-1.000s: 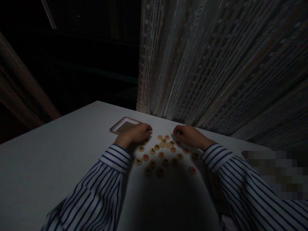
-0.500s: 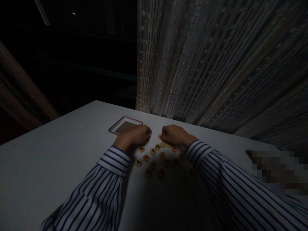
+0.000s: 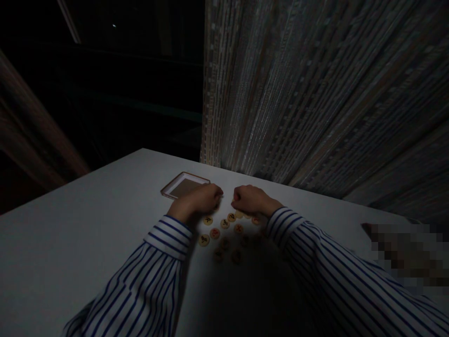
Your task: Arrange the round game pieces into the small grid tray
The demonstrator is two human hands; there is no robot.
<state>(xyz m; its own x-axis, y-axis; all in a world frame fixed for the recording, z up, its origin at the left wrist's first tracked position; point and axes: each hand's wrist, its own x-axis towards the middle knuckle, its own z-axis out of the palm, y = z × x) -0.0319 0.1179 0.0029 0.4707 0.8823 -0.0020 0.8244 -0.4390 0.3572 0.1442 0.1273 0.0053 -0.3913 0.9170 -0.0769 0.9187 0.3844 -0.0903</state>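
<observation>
Round wooden Chinese chess pieces [image 3: 204, 240] lie scattered on the white table between my forearms, some marked in black and some in red, such as one red piece [image 3: 214, 233]. My left hand [image 3: 201, 198] is closed just above the table, behind the pieces and in front of a shallow box [image 3: 170, 183]. Across a small gap, my right hand [image 3: 253, 199] is closed too, over the far right pieces and close to a blank-looking piece [image 3: 239, 214]. Whatever either hand's fingers hold is hidden from view.
The white table [image 3: 105, 206] ends at a far edge near a hanging string curtain [image 3: 266, 93]. A blurred-out patch [image 3: 407, 252] covers an item at the right. The room behind is very dark, and the nearer pieces lie in shadow.
The right hand has shifted slightly left, toward the left hand, and a piece by its fingertips is now covered. The left hand keeps its pose. The whole view has shifted slightly.
</observation>
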